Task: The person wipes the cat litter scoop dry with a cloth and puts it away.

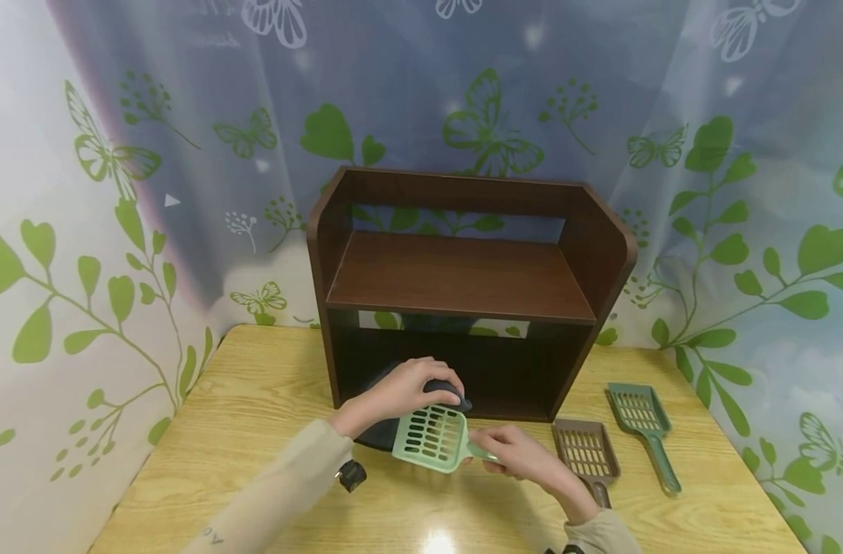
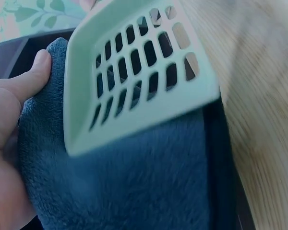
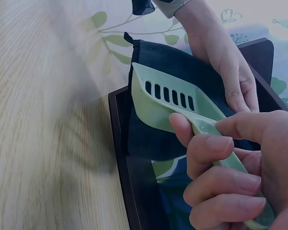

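While right hand (image 1: 510, 451) grips green scoop (image 1: 446, 440) between hands, left hand (image 1: 418, 385) holds blue cloth (image 2: 139, 187).

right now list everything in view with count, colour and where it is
held scoop: 1, light green, handle in the right hand
cloth: 1, dark blue, in the left hand
brown scoop: 1, brown, on the table, right of the shelf
teal scoop: 1, dark green, on the table, right of the brown scoop
shelf: 1, dark brown, at the back of the table
table: 1, yellowish wood, under the shelf and scoops
backdrop: sheet count unclear, blue-grey and white with green prints, behind and at both sides
sleeves: 2, beige, on both arms
wrist pieces: 2, black, one near each cuff
left hand: 1, bare, gripping the cloth
right hand: 1, bare, gripping the held scoop
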### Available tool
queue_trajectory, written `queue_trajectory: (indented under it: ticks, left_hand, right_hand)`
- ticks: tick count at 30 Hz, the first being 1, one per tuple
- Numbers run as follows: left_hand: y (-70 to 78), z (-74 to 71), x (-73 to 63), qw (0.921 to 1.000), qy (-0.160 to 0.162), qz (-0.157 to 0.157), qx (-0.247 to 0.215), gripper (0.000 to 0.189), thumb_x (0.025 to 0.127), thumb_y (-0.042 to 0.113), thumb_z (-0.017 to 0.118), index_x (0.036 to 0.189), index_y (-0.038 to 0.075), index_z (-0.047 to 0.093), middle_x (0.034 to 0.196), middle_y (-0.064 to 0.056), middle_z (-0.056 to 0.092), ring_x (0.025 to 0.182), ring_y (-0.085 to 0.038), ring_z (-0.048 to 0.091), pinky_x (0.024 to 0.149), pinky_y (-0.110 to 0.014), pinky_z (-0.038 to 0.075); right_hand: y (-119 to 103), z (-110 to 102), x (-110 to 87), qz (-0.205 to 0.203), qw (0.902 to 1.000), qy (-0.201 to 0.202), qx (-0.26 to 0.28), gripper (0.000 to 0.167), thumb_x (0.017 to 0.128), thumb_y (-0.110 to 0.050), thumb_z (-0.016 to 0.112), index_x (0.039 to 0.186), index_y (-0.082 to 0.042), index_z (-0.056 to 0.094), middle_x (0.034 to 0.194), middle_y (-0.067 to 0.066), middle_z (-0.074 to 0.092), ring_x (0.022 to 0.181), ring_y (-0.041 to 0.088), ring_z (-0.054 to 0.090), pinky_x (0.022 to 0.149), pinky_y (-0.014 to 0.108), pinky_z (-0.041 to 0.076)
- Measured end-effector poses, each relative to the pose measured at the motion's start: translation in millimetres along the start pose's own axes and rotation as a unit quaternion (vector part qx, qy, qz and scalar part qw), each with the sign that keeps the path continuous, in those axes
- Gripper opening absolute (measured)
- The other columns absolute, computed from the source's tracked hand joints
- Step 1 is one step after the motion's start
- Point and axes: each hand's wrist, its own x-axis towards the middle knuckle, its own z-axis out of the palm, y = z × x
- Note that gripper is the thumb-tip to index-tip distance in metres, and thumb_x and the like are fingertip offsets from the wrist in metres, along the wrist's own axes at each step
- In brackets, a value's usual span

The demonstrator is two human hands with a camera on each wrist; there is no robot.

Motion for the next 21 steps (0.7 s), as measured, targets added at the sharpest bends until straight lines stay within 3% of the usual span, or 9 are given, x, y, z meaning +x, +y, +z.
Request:
queue_trajectory:
  ticks: [4,11,15,21]
  left_hand:
    - [6.4,5.0,4.1,0.9998,-0.019,0.004,0.006,0.016,0.098,0.032,0.066,0.109,0.023,0.073,0.108,0.010,0.069,0.106,-0.012,0.061,0.102,-0.040,0.046]
    - [12.7,9.9,7.0,0.9988,-0.043,0.019,0.017,0.015,0.098,0.034,0.066,0.108,0.025,0.074,0.106,0.013,0.068,0.100,-0.008,0.059,0.096,-0.033,0.047]
    - [7.7,8.8,5.2,0.9994,-0.030,0.000,0.018,0.015,0.098,0.034,0.066,0.109,0.026,0.073,0.105,0.014,0.068,0.101,-0.009,0.060,0.098,-0.036,0.047]
    - [-8.6,0.3,-2.2,0.9997,0.000,-0.024,-0.005,0.017,0.099,0.033,0.065,0.111,0.024,0.073,0.106,0.011,0.069,0.104,-0.013,0.061,0.101,-0.042,0.046]
  right_hand:
    - [-3.2,1.8,1.6,-0.008,0.9999,-0.005,-0.007,0.048,0.109,-0.035,0.046,0.101,0.006,0.070,0.055,-0.005,0.041,0.042,0.005,0.025,0.042,0.019,0.026]
    - [-7.9,4.5,5.9,-0.025,0.9995,-0.015,-0.014,0.050,0.108,-0.037,0.048,0.084,0.003,0.067,0.053,-0.008,0.038,0.041,0.004,0.024,0.043,0.019,0.027]
    - [-7.9,3.5,6.4,-0.041,0.9990,-0.016,-0.013,0.051,0.110,-0.032,0.045,0.092,0.009,0.069,0.054,-0.007,0.038,0.042,0.004,0.024,0.043,0.019,0.026]
    - [-3.9,-1.4,2.5,-0.027,0.9996,0.006,0.002,0.048,0.109,-0.032,0.047,0.097,0.009,0.070,0.055,-0.005,0.041,0.043,0.004,0.026,0.043,0.018,0.026]
